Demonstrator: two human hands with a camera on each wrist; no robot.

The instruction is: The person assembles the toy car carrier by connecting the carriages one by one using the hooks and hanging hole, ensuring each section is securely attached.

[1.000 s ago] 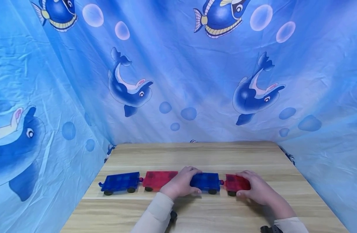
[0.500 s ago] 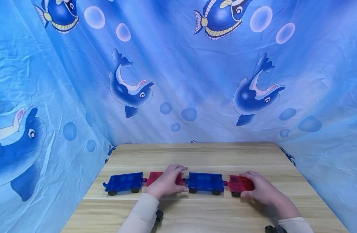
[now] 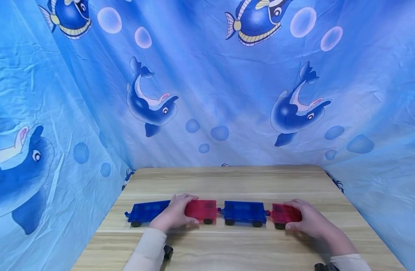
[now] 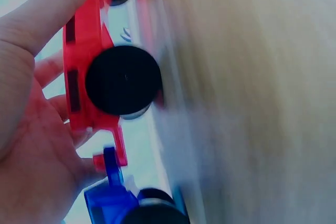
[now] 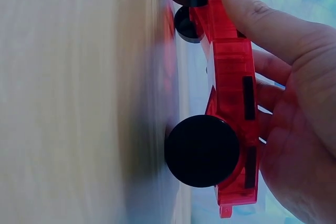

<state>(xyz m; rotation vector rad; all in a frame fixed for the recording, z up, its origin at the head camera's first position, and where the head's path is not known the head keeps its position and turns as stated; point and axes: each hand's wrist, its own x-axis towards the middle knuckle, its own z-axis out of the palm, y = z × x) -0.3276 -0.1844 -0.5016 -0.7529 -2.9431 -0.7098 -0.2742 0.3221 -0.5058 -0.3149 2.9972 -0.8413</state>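
Note:
Four-wheeled toy train cars of see-through plastic stand coupled in a row, alternating blue and red. My left hand (image 3: 171, 214) spans the left end of the middle red car (image 3: 202, 210), thumb on its near side and fingers behind. In the left wrist view a hook links that red car (image 4: 81, 90) to a blue car (image 4: 110, 203), partly covered by my hand in the head view. My right hand (image 3: 310, 220) grips the red car at the right end (image 3: 285, 213) between thumb and fingers; its black wheel (image 5: 202, 150) shows in the right wrist view.
The left blue car (image 3: 148, 211) ends in a free hook. Another blue car (image 3: 244, 211) sits between the two red ones. All stand on a wooden table (image 3: 248, 248), with a blue dolphin-print cloth (image 3: 224, 94) hanging behind and at both sides.
The whole train has shifted to the right, with my right hand moving along on the end car. My left hand has moved left along the row, from the blue car onto the red one.

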